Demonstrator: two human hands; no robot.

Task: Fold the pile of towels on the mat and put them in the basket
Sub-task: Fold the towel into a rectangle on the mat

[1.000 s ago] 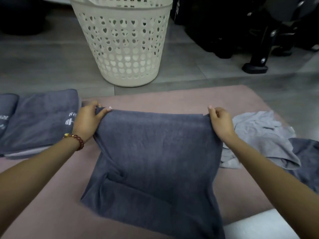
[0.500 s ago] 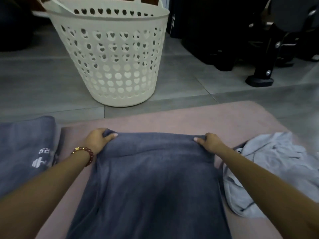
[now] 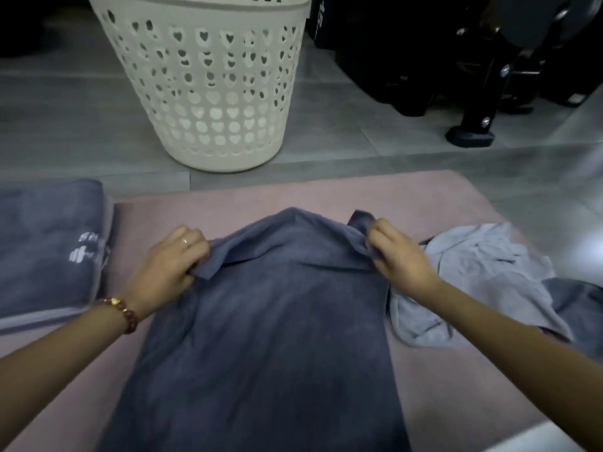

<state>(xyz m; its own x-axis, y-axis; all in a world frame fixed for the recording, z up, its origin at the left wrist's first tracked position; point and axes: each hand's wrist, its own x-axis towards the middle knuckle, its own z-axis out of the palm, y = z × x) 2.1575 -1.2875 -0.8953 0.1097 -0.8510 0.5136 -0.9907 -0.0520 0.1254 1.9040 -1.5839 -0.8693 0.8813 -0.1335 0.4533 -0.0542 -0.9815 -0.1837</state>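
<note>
Dark grey terry towel [image 3: 270,337] was laid down the middle of the pink mat [image 3: 228,203]. Its far corners were pinched in the curled fingers [image 3: 192,244] of left hand [image 3: 166,269] and right hand [image 3: 401,256]. Cream perforated plastic basket [image 3: 212,93] was seen on the floor beyond the mat's far edge.

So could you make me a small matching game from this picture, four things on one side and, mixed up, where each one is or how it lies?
Things
1. cream plastic basket with heart-shaped holes
2. dark grey terry towel
3. pale grey crumpled towel
4. folded dark grey towel with white print

Places or states
A. lying flat at the far left
B. held at its far edge by the left hand and the right hand
C. standing on the grey tiled floor beyond the pink mat
D. in a rumpled heap at the right

Pairs: 1-C, 2-B, 3-D, 4-A
</note>
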